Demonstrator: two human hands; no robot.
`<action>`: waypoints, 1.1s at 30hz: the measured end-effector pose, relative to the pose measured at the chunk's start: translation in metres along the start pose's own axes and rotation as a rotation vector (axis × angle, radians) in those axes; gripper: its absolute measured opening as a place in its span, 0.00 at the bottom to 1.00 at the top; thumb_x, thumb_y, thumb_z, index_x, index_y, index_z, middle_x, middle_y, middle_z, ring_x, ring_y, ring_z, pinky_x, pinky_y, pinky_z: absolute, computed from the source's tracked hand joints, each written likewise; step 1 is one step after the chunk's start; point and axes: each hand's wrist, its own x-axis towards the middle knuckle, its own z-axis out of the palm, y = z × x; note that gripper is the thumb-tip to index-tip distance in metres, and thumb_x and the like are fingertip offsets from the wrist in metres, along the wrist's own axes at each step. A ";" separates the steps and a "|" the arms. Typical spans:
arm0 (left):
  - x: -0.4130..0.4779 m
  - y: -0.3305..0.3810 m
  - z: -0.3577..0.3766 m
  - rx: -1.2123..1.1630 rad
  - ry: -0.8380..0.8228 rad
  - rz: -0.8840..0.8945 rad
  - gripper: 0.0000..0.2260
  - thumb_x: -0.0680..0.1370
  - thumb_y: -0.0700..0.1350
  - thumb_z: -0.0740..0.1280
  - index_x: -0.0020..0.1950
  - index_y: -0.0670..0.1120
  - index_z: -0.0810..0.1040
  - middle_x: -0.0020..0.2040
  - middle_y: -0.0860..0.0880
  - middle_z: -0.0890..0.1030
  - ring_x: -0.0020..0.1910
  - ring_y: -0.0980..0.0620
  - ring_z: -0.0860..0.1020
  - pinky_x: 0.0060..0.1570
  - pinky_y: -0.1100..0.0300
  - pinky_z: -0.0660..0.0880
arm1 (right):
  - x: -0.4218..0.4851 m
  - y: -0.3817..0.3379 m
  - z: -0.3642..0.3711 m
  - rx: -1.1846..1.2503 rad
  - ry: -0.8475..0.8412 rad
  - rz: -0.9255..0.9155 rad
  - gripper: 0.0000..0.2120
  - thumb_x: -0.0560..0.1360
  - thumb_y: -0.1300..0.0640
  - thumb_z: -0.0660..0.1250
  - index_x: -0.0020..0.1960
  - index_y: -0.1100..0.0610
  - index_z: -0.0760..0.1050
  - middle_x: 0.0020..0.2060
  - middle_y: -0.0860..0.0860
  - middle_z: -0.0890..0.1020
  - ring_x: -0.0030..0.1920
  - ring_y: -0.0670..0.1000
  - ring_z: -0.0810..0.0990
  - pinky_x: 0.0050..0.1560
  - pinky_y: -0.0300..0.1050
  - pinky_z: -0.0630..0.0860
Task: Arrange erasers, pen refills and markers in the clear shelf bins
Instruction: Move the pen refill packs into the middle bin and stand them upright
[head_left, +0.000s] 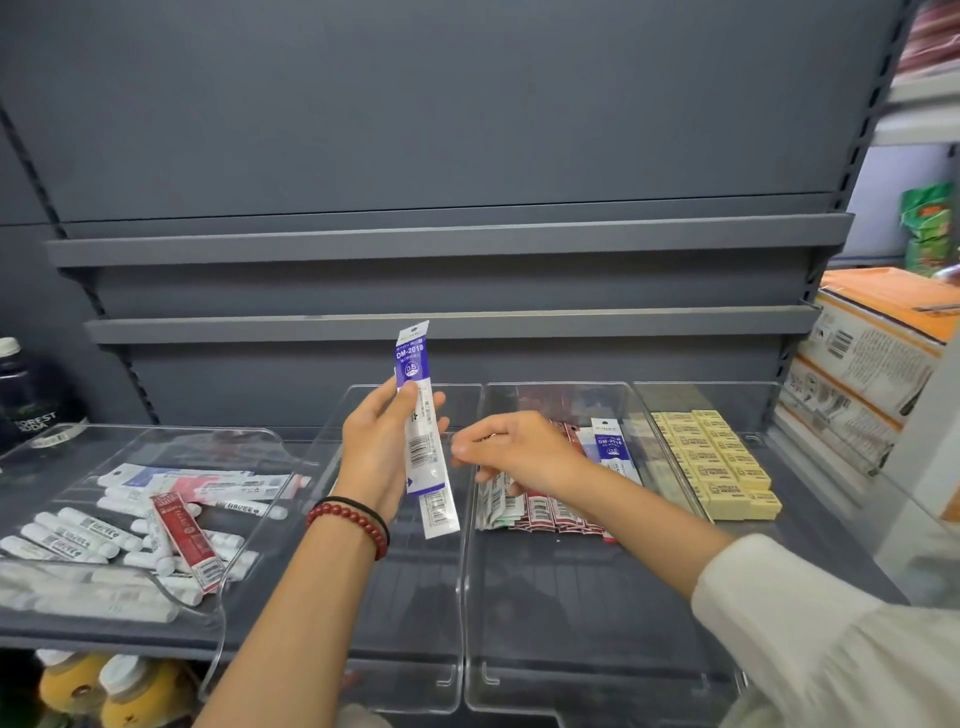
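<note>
My left hand (376, 447) grips blue-and-white pen refill packs (418, 415), held upright above the middle clear bin (405, 691). My right hand (511, 449) hovers just right of them with loosely curled fingers, holding nothing, over the bin (597, 696) that holds red refill packs (550, 512) and one blue pack (612, 447). Yellow erasers (719, 462) lie in rows in the right bin. The tilted left bin (244, 577) holds white markers (78, 535) mixed with a red refill pack (189, 540).
Grey shelves (447, 241) rise behind the bins. Orange-and-white boxes (862, 364) are stacked at the right. A dark bottle (21, 384) stands at the far left, and yellow bottles (124, 691) sit on the shelf below.
</note>
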 end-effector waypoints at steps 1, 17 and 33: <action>0.000 0.000 0.001 -0.003 0.006 -0.003 0.13 0.80 0.42 0.63 0.64 0.41 0.75 0.48 0.46 0.83 0.48 0.50 0.83 0.52 0.50 0.79 | -0.001 -0.001 0.001 0.023 -0.016 -0.005 0.10 0.76 0.52 0.70 0.54 0.54 0.81 0.45 0.47 0.85 0.34 0.40 0.79 0.26 0.32 0.70; 0.001 0.002 0.002 0.033 0.008 -0.062 0.11 0.85 0.43 0.51 0.58 0.42 0.72 0.47 0.44 0.83 0.43 0.50 0.84 0.50 0.48 0.79 | 0.003 -0.002 0.006 0.073 0.004 -0.027 0.07 0.75 0.54 0.71 0.50 0.56 0.83 0.38 0.43 0.83 0.32 0.40 0.78 0.27 0.35 0.67; 0.001 -0.001 -0.011 0.334 0.150 -0.081 0.03 0.81 0.44 0.62 0.51 0.50 0.75 0.42 0.49 0.80 0.36 0.53 0.79 0.34 0.59 0.74 | 0.018 0.016 -0.013 -0.129 0.488 0.183 0.10 0.73 0.55 0.69 0.48 0.60 0.83 0.45 0.50 0.85 0.51 0.54 0.83 0.56 0.54 0.79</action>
